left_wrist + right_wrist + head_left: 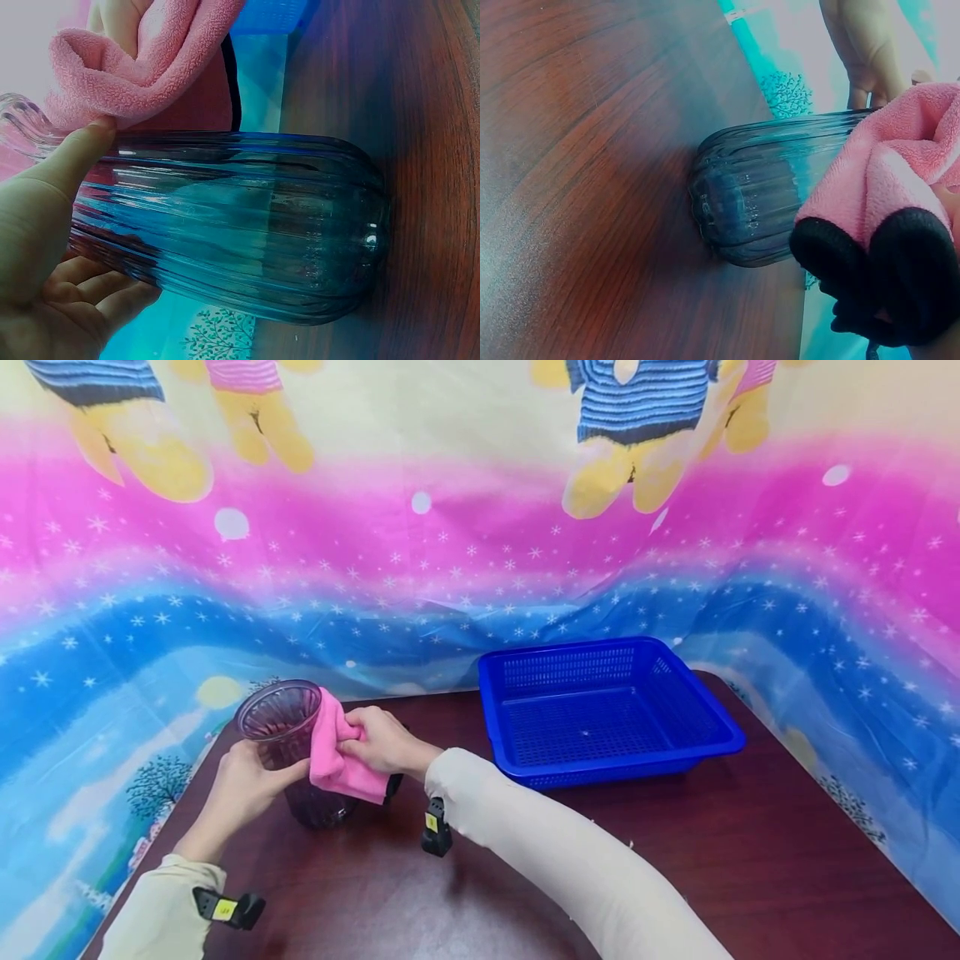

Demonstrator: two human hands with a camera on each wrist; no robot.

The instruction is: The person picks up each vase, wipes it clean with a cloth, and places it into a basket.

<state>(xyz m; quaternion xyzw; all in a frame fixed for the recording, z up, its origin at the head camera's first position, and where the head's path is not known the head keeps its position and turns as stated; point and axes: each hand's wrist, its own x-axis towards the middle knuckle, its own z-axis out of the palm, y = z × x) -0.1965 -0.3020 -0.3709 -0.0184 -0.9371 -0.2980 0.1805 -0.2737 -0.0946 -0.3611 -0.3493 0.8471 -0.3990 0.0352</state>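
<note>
A ribbed, tinted glass vase (318,806) with a flared rim stands upright on the table's left side. My left hand (243,785) grips it below the rim, thumb on the near side and fingers round the outer side, as the left wrist view shows with the vase (247,225). On the vase's right side, a pink cloth (337,768) with a dark edge is bunched in my right hand (382,739), which presses it to the glass just under the rim. The right wrist view shows the cloth (900,150) covering most of my right fingers.
A blue plastic basket (600,768) with perforated walls sits at the back right of the dark red-brown wooden table (390,893). A patterned curtain (420,560) hangs behind the table and along both sides. A black strap (228,907) is on the left sleeve.
</note>
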